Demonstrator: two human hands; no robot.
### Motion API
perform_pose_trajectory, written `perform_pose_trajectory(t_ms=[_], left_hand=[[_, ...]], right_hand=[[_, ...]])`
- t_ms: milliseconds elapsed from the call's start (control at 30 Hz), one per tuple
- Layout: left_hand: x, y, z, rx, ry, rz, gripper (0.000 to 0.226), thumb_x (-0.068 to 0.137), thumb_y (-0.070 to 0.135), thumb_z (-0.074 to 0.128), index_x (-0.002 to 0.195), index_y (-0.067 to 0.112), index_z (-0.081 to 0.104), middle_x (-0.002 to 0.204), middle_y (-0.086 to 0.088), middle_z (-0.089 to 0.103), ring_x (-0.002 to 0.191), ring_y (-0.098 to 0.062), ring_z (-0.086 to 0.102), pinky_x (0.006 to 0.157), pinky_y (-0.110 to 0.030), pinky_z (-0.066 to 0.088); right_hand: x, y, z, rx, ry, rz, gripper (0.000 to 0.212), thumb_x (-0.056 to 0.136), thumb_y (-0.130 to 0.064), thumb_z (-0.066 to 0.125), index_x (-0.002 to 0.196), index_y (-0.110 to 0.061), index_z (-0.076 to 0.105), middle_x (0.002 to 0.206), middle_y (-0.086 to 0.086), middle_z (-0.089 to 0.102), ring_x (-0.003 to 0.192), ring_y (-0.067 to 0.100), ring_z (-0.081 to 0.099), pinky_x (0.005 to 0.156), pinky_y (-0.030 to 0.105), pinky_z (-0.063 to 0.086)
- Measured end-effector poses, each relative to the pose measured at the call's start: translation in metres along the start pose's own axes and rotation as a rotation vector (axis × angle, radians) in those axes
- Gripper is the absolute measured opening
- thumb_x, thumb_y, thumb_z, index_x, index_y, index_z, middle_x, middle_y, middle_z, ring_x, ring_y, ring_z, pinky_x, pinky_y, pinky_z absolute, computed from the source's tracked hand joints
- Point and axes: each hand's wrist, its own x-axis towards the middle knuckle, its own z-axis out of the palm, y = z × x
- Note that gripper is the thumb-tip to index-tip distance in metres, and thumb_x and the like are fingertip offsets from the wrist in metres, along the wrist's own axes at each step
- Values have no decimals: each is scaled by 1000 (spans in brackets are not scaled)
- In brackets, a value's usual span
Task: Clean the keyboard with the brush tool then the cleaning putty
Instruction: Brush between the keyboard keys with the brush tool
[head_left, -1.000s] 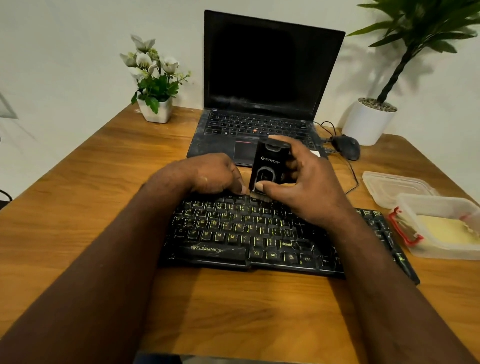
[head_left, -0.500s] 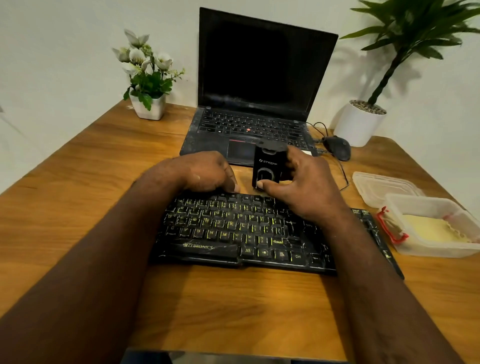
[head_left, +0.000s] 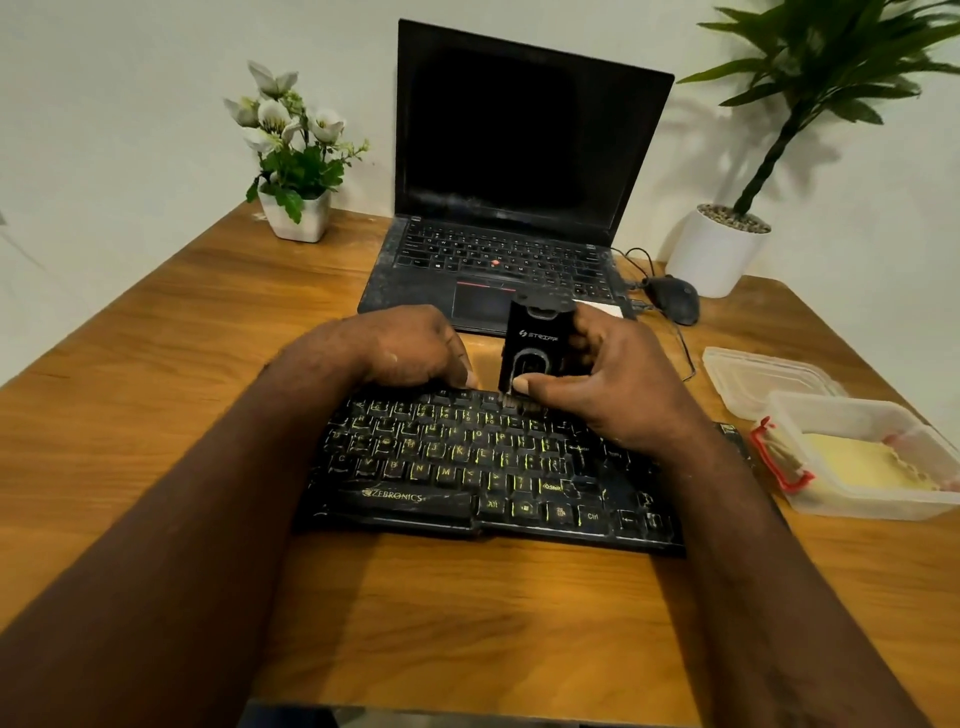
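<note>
A black keyboard (head_left: 467, 467) with yellow-lit letters lies across the middle of the wooden table (head_left: 182, 364). My right hand (head_left: 613, 384) grips a black brush tool (head_left: 535, 348) held upright, its bristles touching the top key row. My left hand (head_left: 410, 348) rests curled on the keyboard's far edge, just left of the brush, holding the keyboard down. Yellow cleaning putty (head_left: 862, 462) lies in an open clear box (head_left: 883, 506) at the right edge of the table.
An open black laptop (head_left: 519, 171) stands behind the keyboard. A black mouse (head_left: 672, 299) with its cable, the box's lid (head_left: 763, 376), a white potted plant (head_left: 717, 249) and a small flower pot (head_left: 296, 213) sit around the back.
The brush in my right hand has shifted slightly along the top key row. My left hand stays on the keyboard's far edge. The camera view has moved a little.
</note>
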Motion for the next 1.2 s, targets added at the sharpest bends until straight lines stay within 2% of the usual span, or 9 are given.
perform_pose_trajectory(t_ms=[133,233,400,467,567,733,867,1033,1200], left_hand=[[-1,1,0,11,8,-11,16,97,24,71,88,11,75,65,4,70,52,-8,56,54,-24,45],[-3,2,1,29,23,7,20,97,21,70,79,16,75,59,6,66,51,-10,52,54,-26,43],[-3,4,1,49,37,5,16,97,23,71,84,16,76,57,14,66,48,-1,55,61,-27,42],[-4,4,1,50,30,2,17,96,23,71,82,16,76,58,12,67,53,-7,55,62,-27,43],[-3,4,1,107,64,23,35,98,16,68,63,22,65,46,17,58,40,2,49,57,-26,37],[-3,4,0,61,32,7,13,98,18,69,87,16,77,57,14,66,43,3,54,57,-25,39],[-2,3,1,109,46,11,46,97,16,69,52,28,70,50,12,59,44,-7,48,54,-24,38],[-3,3,-1,57,30,5,14,97,18,70,85,16,78,66,10,71,54,-4,58,62,-28,47],[-3,3,-1,133,68,-16,30,100,12,62,71,19,66,53,12,60,47,-5,49,53,-25,39]], right_hand=[[3,-1,2,-73,101,-30,69,78,-28,89,140,-26,57,129,-8,69,115,6,65,100,35,57],[-2,-4,7,52,-3,-82,65,78,-22,88,136,-27,59,121,-10,71,110,3,68,94,33,60],[5,-9,17,-226,117,-140,67,79,-27,87,140,-25,58,126,-8,70,116,8,65,101,32,55],[4,-7,15,-120,124,-156,67,79,-27,88,139,-26,59,125,-11,70,116,4,65,100,29,55],[1,-7,17,-34,12,-184,66,79,-24,88,138,-23,60,124,-13,70,115,-2,64,98,23,54],[6,-7,15,-162,114,-151,65,79,-26,87,138,-24,59,126,-10,70,113,2,64,90,13,50],[1,-7,17,-28,8,-198,66,78,-24,89,138,-24,60,122,-13,71,114,0,65,97,27,57],[7,-7,18,-188,111,-176,66,79,-29,87,138,-22,59,125,-9,70,113,5,65,94,18,52],[3,-10,26,-87,3,-225,66,78,-26,88,138,-22,60,121,-15,70,108,-6,64,88,6,48]])
